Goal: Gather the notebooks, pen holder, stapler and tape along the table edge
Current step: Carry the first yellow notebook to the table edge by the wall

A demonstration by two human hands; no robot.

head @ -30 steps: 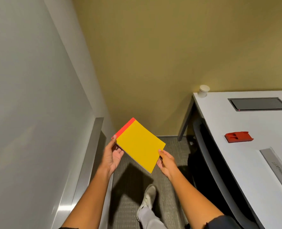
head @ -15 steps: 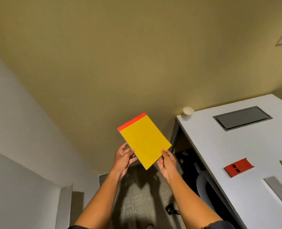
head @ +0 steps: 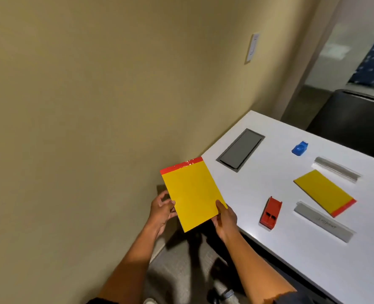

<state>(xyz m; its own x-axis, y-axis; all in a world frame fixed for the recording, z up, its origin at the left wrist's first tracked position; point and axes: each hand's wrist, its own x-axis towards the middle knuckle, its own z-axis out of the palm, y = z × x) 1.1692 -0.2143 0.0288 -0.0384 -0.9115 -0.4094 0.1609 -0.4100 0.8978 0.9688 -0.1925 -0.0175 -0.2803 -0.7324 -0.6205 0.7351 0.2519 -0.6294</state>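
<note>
I hold a yellow notebook with a red band along its top edge (head: 191, 194) in the air in front of me, off the near left corner of the white desk (head: 269, 189). My left hand (head: 161, 210) grips its left edge, fingers curled behind the cover and thumb at the front. My right hand (head: 224, 220) holds the lower right corner, thumb pressed flat on the yellow cover and fingers underneath.

On the desk, a second yellow notebook with a red band (head: 325, 191) lies flat and skewed, well apart from the one I hold. A red plastic stapler (head: 270, 212) sits near the desk's front edge, close to my right hand. A small blue plastic object (head: 299, 148) lies farther back; I cannot tell what it is. Two grey metal strips lie beside the second notebook, one nearer me (head: 323, 221) and one beyond it (head: 336, 168). A grey rectangular hatch (head: 239, 149) is set into the desk surface.
</note>
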